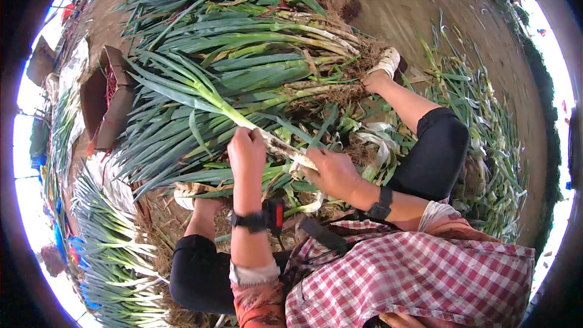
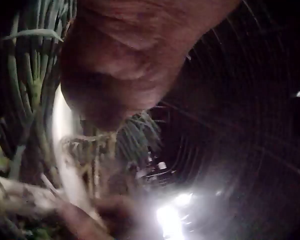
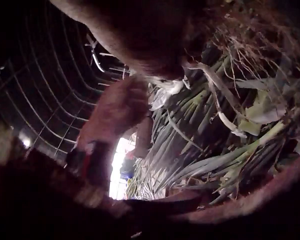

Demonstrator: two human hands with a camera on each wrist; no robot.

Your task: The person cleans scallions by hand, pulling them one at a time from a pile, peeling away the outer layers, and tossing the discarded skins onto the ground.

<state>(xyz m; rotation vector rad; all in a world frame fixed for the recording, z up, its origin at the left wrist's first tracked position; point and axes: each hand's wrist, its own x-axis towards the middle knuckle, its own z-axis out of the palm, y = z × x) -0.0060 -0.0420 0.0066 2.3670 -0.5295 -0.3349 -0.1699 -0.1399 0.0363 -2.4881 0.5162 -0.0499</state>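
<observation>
A long green onion (image 1: 228,111) lies slantwise across the head view, its green leaves to the upper left and its pale root end near the right hand. My left hand (image 1: 248,153) grips its stalk just below the leaves. Lower down, the fingers of my right hand (image 1: 335,175) pinch the white end, where pale peeled skin hangs. The left wrist view shows the white stalk (image 2: 65,132) running down from beneath the left hand (image 2: 125,65). Pale loose skin (image 3: 167,92) shows beneath the right hand (image 3: 140,40) in the right wrist view.
Heaped green onions (image 1: 255,42) with roots lie ahead. A row of white-stalked onions (image 1: 115,255) is at lower left, near an open cardboard box (image 1: 112,100). Leaf scraps (image 1: 486,158) cover the ground at right. The person's knees (image 1: 434,152) flank the work.
</observation>
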